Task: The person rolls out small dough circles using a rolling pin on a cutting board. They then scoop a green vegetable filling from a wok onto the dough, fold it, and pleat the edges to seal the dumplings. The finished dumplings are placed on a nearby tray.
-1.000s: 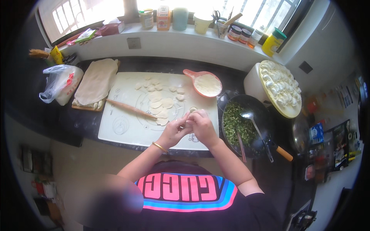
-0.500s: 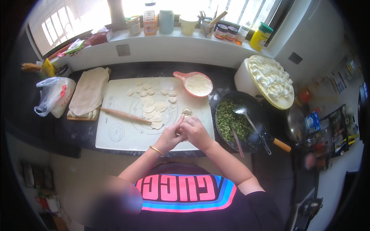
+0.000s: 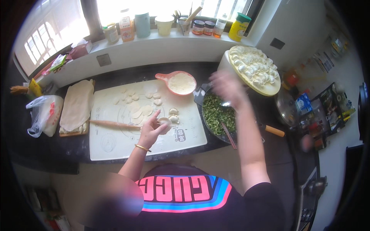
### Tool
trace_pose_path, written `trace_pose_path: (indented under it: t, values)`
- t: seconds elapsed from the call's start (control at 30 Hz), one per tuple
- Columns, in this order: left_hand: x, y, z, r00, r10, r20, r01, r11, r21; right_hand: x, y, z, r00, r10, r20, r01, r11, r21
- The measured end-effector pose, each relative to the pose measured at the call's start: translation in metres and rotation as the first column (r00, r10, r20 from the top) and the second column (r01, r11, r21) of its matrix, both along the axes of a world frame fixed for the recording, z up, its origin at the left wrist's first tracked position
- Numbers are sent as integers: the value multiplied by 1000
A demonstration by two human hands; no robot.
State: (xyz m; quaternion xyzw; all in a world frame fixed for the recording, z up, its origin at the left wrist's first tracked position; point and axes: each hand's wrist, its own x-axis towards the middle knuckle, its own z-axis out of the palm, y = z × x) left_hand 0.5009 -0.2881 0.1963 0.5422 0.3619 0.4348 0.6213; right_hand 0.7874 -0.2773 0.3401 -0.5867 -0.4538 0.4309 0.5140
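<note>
Cradling a pale round dough wrapper (image 3: pixel 165 122) in left hand (image 3: pixel 149 129), above right half of white mat (image 3: pixel 127 148); fingers half open around it, thumb at near side. Holding right hand (image 3: pixel 230 85) out past mat's right edge; badly blurred, cannot tell if spread or pinching. Counted on mat, right of centre: two folded dumplings (image 3: pixel 174 119). Noted mid-mat: flat wrappers (image 3: pixel 145 110); on mat's left part, rolling pin (image 3: pixel 113 124). Seen just right of mat: dark pan (image 3: pixel 209 92) with green filling (image 3: pixel 216 113).
</note>
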Motion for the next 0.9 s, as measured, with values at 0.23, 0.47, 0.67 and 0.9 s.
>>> trace_pose_path:
  t: [0.23,0.47,0.67,0.9]
  values:
    - [-12,5,11,989,-121,-88,128,989,71,-97,-21,-82,948,183,260,-230,959,165]
    - [-34,-3,10,975,-190,-112,204,970,134,-140,-29,-102,914,199,355,-310,904,294]
    - [-47,-14,19,947,-132,-293,207,947,244,-165,-34,-95,757,118,643,-500,738,453]
    - [-56,-32,15,947,-56,-318,129,968,216,-183,-40,-99,715,25,699,-546,644,536]
